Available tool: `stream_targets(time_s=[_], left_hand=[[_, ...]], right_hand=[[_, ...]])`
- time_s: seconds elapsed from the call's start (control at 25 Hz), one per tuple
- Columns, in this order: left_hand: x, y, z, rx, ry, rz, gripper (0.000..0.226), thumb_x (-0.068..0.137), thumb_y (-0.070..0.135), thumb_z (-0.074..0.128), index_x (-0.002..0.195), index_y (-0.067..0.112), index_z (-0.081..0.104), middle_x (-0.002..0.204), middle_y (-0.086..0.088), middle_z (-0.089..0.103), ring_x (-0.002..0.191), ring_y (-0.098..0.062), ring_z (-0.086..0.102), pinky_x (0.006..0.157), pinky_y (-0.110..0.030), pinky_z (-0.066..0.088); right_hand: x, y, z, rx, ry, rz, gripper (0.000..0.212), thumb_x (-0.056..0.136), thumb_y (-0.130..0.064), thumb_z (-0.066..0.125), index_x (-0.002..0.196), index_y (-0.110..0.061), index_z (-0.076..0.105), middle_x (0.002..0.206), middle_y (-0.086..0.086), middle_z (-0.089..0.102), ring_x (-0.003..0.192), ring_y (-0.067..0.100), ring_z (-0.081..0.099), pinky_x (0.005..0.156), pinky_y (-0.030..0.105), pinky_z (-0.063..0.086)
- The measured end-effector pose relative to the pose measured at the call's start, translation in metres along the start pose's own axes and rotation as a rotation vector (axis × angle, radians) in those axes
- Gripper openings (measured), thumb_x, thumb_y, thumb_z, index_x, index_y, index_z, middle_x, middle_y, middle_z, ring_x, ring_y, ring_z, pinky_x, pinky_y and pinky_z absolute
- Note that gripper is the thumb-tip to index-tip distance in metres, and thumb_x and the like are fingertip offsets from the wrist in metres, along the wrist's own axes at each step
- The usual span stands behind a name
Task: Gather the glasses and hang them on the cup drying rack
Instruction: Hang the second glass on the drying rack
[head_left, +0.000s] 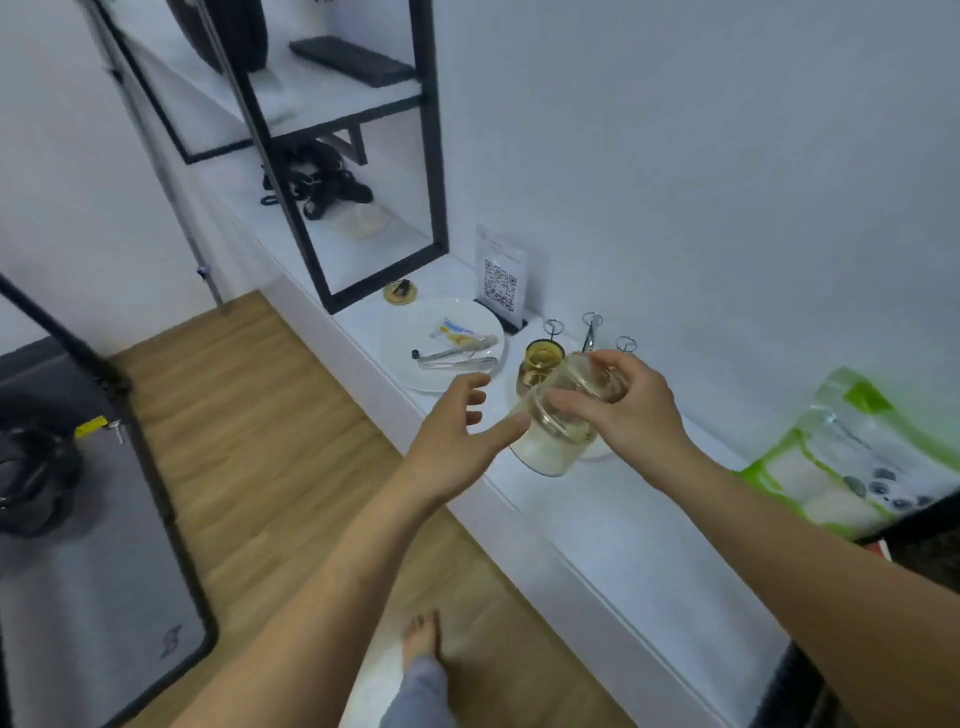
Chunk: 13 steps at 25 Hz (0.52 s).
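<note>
My right hand (631, 410) grips a clear glass (558, 421) by its base and holds it tilted, mouth toward the lower left, above the white counter (613, 519). My left hand (460, 431) hovers with fingers spread; its thumb tip just reaches the glass's rim. An amber glass (537, 366) hangs upside down on the cup drying rack (589, 332), right behind the clear one. The rack's thin metal prongs with looped tips stand up beyond my fingers; its base is hidden by the glass and my hand.
A white plate (415, 366) with metal tongs and a wrapper lies left of the rack. A QR-code stand (500, 278) leans at the wall. A black-framed shelf unit (363, 156) rises at the far left, a green-and-white bag (852, 457) at the right. Wooden floor runs below.
</note>
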<state>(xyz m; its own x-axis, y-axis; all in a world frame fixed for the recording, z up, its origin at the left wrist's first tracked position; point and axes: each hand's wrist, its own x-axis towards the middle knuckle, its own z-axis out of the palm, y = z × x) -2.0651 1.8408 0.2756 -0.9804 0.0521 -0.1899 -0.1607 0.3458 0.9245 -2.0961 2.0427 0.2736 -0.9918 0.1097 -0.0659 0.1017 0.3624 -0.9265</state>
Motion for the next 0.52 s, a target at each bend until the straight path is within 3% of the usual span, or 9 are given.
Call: stream_targets(time_s=[0.12,0.24,0.32,0.52], left_hand=[[0.091,0.004,0.025,0.003,-0.101,0.039,0.041,0.081,0.042,0.072,0.114,0.036,0.05,0.109,0.016,0.057,0.096,0.002,0.056,0.07,-0.011,0.044],[0.168,0.01,0.048,0.015,-0.194,0.059,0.035,0.082,0.031,0.069,0.113,0.03,0.052,0.107,0.008,0.059,0.093,-0.003,0.057,0.074,-0.022,0.049],[0.21,0.015,0.061,0.039,-0.263,0.049,0.035,0.082,0.032,0.068,0.114,0.03,0.052,0.106,0.008,0.058,0.088,-0.005,0.058,0.065,-0.018,0.049],[0.278,0.016,0.089,0.182,-0.431,0.155,0.033,0.082,0.036,0.064,0.114,0.028,0.057,0.111,0.01,0.059,0.089,0.004,0.056,0.07,-0.015,0.039]], right_hand=[[0.045,0.022,-0.026,-0.128,0.188,0.04,0.068,0.045,-0.064,0.081,0.106,-0.044,0.058,0.101,-0.022,0.063,0.092,-0.007,0.059,0.068,0.012,0.041],[0.078,0.031,-0.042,-0.244,0.33,0.088,0.069,0.046,-0.063,0.079,0.108,-0.039,0.058,0.098,-0.021,0.064,0.09,-0.001,0.06,0.07,0.015,0.044],[0.095,0.037,-0.045,-0.308,0.396,0.142,0.074,0.045,-0.063,0.078,0.111,-0.036,0.058,0.099,-0.018,0.066,0.091,0.008,0.063,0.078,0.025,0.05],[0.124,0.061,-0.035,-0.434,0.46,0.233,0.073,0.05,-0.061,0.079,0.112,-0.035,0.052,0.099,-0.02,0.062,0.093,0.009,0.06,0.078,0.029,0.049]])
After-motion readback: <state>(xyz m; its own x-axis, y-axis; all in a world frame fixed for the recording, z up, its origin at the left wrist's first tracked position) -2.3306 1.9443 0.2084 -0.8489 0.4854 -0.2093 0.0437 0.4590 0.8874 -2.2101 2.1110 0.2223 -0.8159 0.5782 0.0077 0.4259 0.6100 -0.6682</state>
